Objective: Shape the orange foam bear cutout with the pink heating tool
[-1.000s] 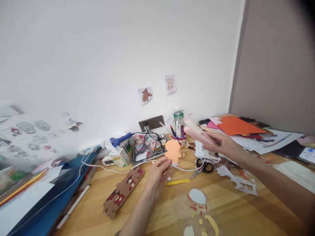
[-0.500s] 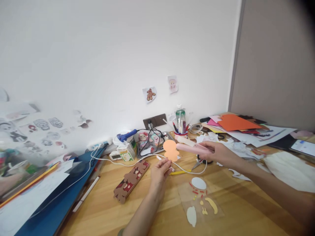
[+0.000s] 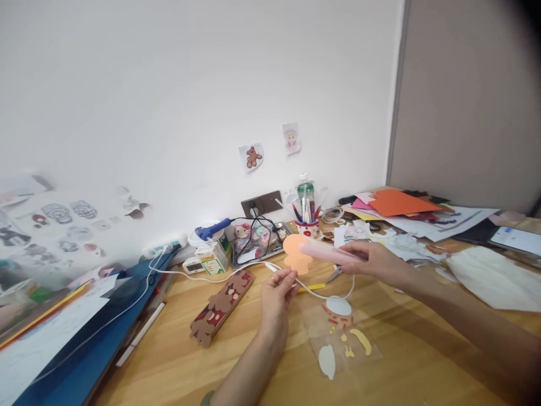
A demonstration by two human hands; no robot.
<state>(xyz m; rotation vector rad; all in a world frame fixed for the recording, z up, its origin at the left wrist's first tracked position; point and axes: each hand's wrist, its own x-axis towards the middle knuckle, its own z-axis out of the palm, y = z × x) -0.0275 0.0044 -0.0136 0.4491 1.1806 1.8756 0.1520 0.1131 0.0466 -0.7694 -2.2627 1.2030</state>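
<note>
Between its thumb and fingers, my left hand (image 3: 276,290) pinches the lower end of an orange doll-shaped foam or paper cutout (image 3: 298,264). My right hand (image 3: 376,262) is wrapped round a pink mini hair straightener (image 3: 325,251) with a white cord (image 3: 315,292). Its plates are closed over the right side of the cutout's round top. On the table below lies a clear sheet (image 3: 315,332) with small cut pieces: a white oval (image 3: 338,305), a pale leaf-like shape (image 3: 327,362), a yellow curved strip (image 3: 361,342) and several red bits.
A brown bear-patterned case (image 3: 222,307) lies left of my left hand. Behind stand a tray (image 3: 257,256) of figures, a blue glue gun (image 3: 213,229) and a pen cup (image 3: 307,227). Scissors (image 3: 333,274) and a yellow pen (image 3: 311,287) lie beyond my hands. Coloured sheets (image 3: 401,204) are stacked right.
The straightener's arms stood apart beside the cutout; now they are closed over its top. My right hand has moved slightly left. The view has shifted a little.
</note>
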